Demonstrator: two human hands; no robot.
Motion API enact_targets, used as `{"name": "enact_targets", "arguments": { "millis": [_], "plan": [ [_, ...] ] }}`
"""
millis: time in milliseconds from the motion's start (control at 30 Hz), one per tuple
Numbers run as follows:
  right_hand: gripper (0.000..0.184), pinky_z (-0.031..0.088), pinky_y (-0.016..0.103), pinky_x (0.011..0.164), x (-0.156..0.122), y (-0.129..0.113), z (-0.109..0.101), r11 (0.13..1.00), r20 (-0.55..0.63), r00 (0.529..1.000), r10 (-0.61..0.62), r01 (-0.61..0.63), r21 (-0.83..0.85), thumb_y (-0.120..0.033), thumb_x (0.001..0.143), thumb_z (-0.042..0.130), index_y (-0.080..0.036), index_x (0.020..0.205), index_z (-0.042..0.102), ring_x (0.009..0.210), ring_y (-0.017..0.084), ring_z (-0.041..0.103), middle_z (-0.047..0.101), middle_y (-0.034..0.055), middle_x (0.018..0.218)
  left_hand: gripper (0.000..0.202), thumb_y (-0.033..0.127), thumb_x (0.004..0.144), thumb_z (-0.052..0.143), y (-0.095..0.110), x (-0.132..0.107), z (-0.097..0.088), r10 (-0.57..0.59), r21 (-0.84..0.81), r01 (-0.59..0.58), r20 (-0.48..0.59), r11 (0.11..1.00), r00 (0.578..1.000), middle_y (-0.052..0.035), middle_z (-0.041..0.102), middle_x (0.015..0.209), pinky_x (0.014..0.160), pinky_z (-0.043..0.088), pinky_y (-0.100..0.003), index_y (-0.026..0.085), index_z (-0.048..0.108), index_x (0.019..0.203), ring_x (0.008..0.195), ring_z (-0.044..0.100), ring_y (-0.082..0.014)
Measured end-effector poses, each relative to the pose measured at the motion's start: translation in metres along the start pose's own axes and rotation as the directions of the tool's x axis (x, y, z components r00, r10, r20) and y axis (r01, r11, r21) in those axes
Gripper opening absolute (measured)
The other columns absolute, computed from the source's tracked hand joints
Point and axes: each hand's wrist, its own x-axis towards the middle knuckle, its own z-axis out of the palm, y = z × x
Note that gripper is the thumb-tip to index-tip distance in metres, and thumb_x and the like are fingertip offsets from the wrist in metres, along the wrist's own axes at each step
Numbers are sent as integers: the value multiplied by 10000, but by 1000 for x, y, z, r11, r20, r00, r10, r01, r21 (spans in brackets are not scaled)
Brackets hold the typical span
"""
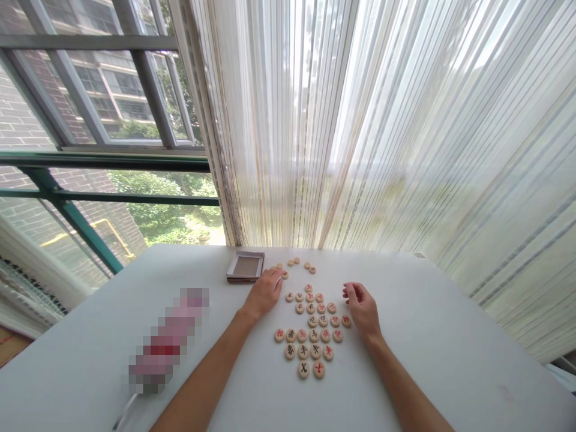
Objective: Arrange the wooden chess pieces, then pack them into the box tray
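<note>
Several round wooden game discs with black or red characters lie face up in rows on the white table. A few more discs lie scattered farther back. My left hand rests palm down at the left of the rows, fingers stretched toward a disc at its fingertips. My right hand hovers at the right of the rows with fingers curled loosely inward; nothing visible shows between them.
A small open cardboard box lies behind my left hand near the table's far edge. A blurred pinkish object lies on the left of the table. Sheer striped curtains and a window stand behind the table.
</note>
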Motion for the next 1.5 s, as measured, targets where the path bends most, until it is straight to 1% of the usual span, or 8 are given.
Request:
{"name": "enact_targets", "arguments": {
  "millis": [133, 333, 500, 700, 900, 1033, 1167, 1500],
  "plan": [
    [404, 520, 318, 685, -1, -1, 0, 1000, 3, 1000, 7, -7, 6, -554, 899, 501, -181, 922, 656, 787, 227, 660, 707, 81, 850, 330, 83, 924, 425, -4, 14, 5, 48, 67, -54, 87, 996, 995, -83, 623, 1219, 1015, 406, -377, 189, 614, 1173, 1152, 525, -233],
    [422, 518, 324, 694, -2, -5, 1, 1000, 6, 1000, 8, -8, 13, -569, 892, 501, -181, 908, 665, 789, 233, 665, 713, 78, 827, 201, 163, 935, 478, -7, 29, 7, 51, 131, -72, 159, 989, 986, -88, 680, 1031, 938, 438, -385, 178, 665, 1007, 1016, 569, -242],
    [414, 515, 327, 697, -3, -9, 1, 1000, 4, 1000, 6, -7, 20, -563, 893, 504, -183, 907, 666, 788, 233, 663, 716, 83, 856, 152, 199, 915, 523, -4, 34, 6, 34, 136, -55, 149, 989, 988, -85, 692, 935, 877, 460, -381, 179, 671, 941, 945, 592, -245],
    [380, 509, 335, 717, -8, -20, -1, 999, 6, 1000, -12, 12, 36, -541, 892, 531, -184, 910, 662, 802, 239, 657, 703, 72, 823, 204, 245, 927, 541, 17, 33, -7, 53, 59, -57, 61, 997, 997, -94, 691, 998, 885, 480, -399, 166, 616, 1099, 941, 630, -236],
    [302, 539, 314, 728, -24, -41, 4, 987, 172, 982, -82, 57, 149, -477, 901, 576, -193, 981, 640, 828, 220, 678, 714, 71, 878, 270, 330, 924, 585, 70, 13, -30, 165, -161, -163, -1, 973, 986, -55, 684, 1030, 837, 536, -330, 196, 557, 1156, 915, 660, -183],
    [264, 557, 323, 762, -39, -54, 12, 948, 363, 922, -136, 15, 317, -442, 898, 607, -197, 991, 636, 823, 206, 689, 716, 69, 915, 248, 314, 890, 640, 95, -12, -29, 219, -374, -211, -22, 903, 976, -39, 685, 989, 804, 548, -296, 202, 588, 1106, 866, 658, -163],
    [252, 567, 333, 782, -51, -62, 18, 922, 480, 868, -123, -78, 378, -419, 846, 690, -194, 954, 657, 854, 216, 698, 720, 63, 923, 196, 269, 888, 638, 96, -34, -16, 199, -427, -204, -56, 881, 978, -21, 672, 910, 750, 550, -282, 212, 612, 1073, 799, 640, -149],
    [294, 589, 332, 697, -63, -71, 22, 938, 527, 850, -19, -167, 304, -480, 830, 680, -203, 927, 670, 726, 205, 700, 715, 38, 804, 265, 343, 853, 662, 81, -52, -18, -11, -577, 16, 11, 817, 1000, -33, 674, 887, 683, 560, -276, 200, 622, 1073, 739, 634, -148]
  ]
}}
